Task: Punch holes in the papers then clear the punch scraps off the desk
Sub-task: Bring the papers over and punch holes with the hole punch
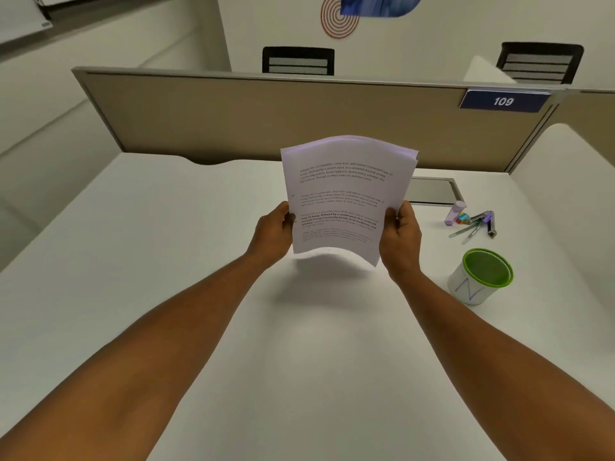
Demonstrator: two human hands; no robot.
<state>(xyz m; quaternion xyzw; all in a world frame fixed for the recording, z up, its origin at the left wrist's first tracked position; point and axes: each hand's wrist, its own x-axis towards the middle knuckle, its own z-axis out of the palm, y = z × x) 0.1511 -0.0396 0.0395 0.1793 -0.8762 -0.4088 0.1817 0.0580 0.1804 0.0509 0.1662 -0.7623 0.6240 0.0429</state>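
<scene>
A stack of white printed papers [342, 194] is held upright above the white desk [166, 261], its lower edge off the surface and slightly bowed. My left hand [274, 232] grips the stack's lower left edge. My right hand [401, 237] grips its lower right edge. At the right of the desk lies a small metal hole punch [487, 221] among pens. No paper scraps show on the desk.
A white cup with a green rim [479, 276] stands at the right, near my right forearm. Pens, a purple tube and small coloured items [461, 216] lie behind it. A grey cable tray [432, 191] sits by the beige partition [266, 118]. Two chairs stand beyond.
</scene>
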